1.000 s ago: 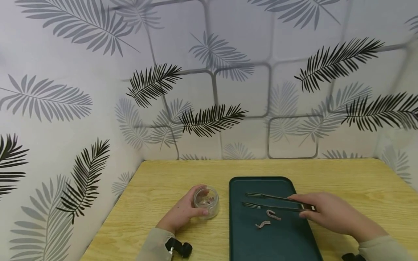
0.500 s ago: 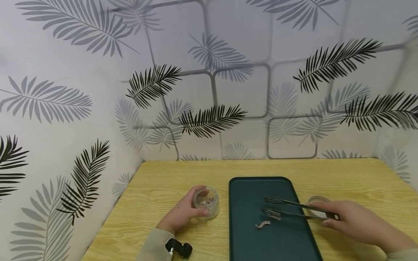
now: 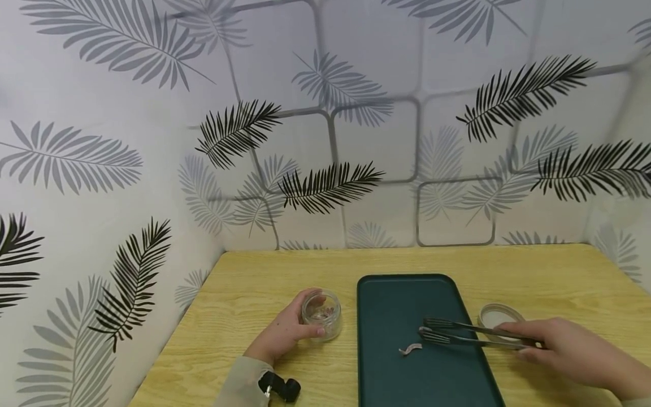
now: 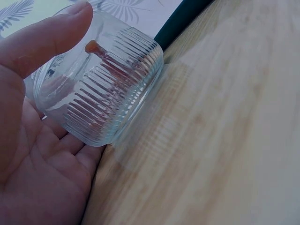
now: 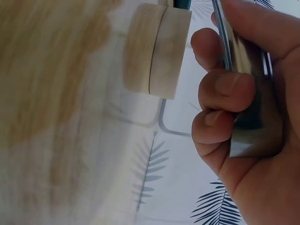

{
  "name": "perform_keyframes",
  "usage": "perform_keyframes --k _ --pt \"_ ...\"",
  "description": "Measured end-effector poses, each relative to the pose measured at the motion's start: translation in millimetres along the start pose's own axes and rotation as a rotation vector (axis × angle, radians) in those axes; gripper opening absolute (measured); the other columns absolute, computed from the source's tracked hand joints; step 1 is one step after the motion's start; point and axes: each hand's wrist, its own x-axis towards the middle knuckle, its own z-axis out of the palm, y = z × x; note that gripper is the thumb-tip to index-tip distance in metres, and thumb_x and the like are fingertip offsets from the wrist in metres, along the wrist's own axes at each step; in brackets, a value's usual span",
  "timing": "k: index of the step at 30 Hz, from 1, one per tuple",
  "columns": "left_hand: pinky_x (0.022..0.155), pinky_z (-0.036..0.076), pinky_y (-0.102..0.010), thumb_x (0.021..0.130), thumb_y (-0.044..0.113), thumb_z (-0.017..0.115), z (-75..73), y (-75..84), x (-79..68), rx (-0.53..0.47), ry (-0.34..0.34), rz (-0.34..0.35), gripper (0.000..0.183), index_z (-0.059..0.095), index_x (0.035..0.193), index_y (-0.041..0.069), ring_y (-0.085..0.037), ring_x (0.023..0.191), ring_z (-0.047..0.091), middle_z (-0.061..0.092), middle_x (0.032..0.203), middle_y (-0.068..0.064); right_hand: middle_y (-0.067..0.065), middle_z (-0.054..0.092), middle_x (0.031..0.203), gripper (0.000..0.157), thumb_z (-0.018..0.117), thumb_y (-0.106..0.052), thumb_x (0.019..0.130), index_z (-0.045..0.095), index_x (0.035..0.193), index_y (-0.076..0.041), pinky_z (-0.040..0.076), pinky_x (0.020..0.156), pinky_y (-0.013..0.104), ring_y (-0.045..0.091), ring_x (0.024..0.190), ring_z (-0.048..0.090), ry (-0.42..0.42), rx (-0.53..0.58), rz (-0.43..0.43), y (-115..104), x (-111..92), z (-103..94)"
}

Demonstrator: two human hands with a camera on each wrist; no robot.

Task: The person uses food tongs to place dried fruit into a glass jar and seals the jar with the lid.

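Observation:
My left hand (image 3: 287, 330) holds a small clear glass jar (image 3: 333, 325) on the table, thumb and fingers around its side. Through the ribbed glass, the left wrist view shows reddish-brown strips (image 4: 117, 68) inside. In my right hand (image 3: 569, 345) are metal tongs (image 3: 470, 333) with forked ends, reaching left over the dark green tray (image 3: 396, 299). At their tips a small brownish piece shows, mostly hidden, and I cannot tell whether it is pinched. One curled brownish strip (image 3: 410, 349) lies on the tray. Up close, my right fingers (image 5: 227, 89) curl around the tongs' wide end.
A round pale lid (image 3: 495, 316) lies on the wooden table (image 3: 285, 268) right of the tray, partly behind the tongs and right hand. The patterned wall (image 3: 376, 215) stands at the table's far edge and on the left.
My right hand has moved right with the tongs, whose tips now meet over the upper right strip instead of standing apart. The lid has come into view. My left hand and the jar stay put.

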Motion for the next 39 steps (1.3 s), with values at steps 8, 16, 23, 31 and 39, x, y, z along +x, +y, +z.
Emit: perform_keyframes --k 8,16,23,31,39 --pt "0.107 0.036 -0.039 0.089 0.022 0.08 0.0 1.0 -0.7 0.003 0.003 -0.004 0.08 0.035 0.155 0.018 -0.027 0.134 0.047 0.046 0.152 -0.007 -0.009 0.067 0.107 0.046 0.073 -0.03 0.092 0.066 0.136 -0.019 0.039 0.062 0.027 0.0 0.076 0.047 0.04 -0.07 -0.009 3.1 0.3 2.0" --pt "0.11 0.032 -0.045 0.087 0.024 0.082 1.4 2.6 -0.7 0.016 0.017 -0.019 0.081 0.037 0.154 0.02 -0.025 0.135 0.046 0.047 0.151 -0.005 -0.001 0.07 0.115 0.048 0.073 -0.033 0.093 0.066 0.137 -0.016 0.041 0.061 0.026 -0.001 0.08 0.051 0.062 -0.025 0.03 3.0 -0.8 3.1" --pt "0.109 0.034 -0.042 0.089 0.022 0.081 1.0 2.7 -1.7 0.018 0.009 -0.004 0.08 0.035 0.155 0.019 -0.026 0.136 0.045 0.046 0.153 -0.007 -0.003 0.069 0.11 0.047 0.071 -0.033 0.095 0.065 0.137 -0.015 0.036 0.056 0.027 0.0 0.067 0.044 0.117 -0.003 -0.024 -5.0 1.2 0.5" --pt "0.111 0.031 -0.047 0.09 0.022 0.08 0.1 1.3 -0.8 0.018 0.0 -0.004 0.08 0.034 0.156 0.019 -0.026 0.138 0.043 0.044 0.154 -0.008 0.005 0.069 0.126 0.043 0.067 -0.04 0.097 0.065 0.138 -0.027 0.046 0.063 0.027 -0.002 0.082 0.06 0.213 -0.068 -0.127 -26.3 11.3 -3.3" --pt "0.109 0.034 -0.041 0.09 0.022 0.08 -0.1 0.9 -0.4 -0.004 -0.011 0.0 0.081 0.034 0.156 0.018 -0.027 0.139 0.043 0.043 0.155 -0.009 -0.005 0.072 0.115 0.046 0.063 -0.041 0.099 0.064 0.14 -0.02 0.052 0.07 0.031 0.002 0.091 0.065 0.17 -0.05 -0.177 -50.3 31.9 -5.4"
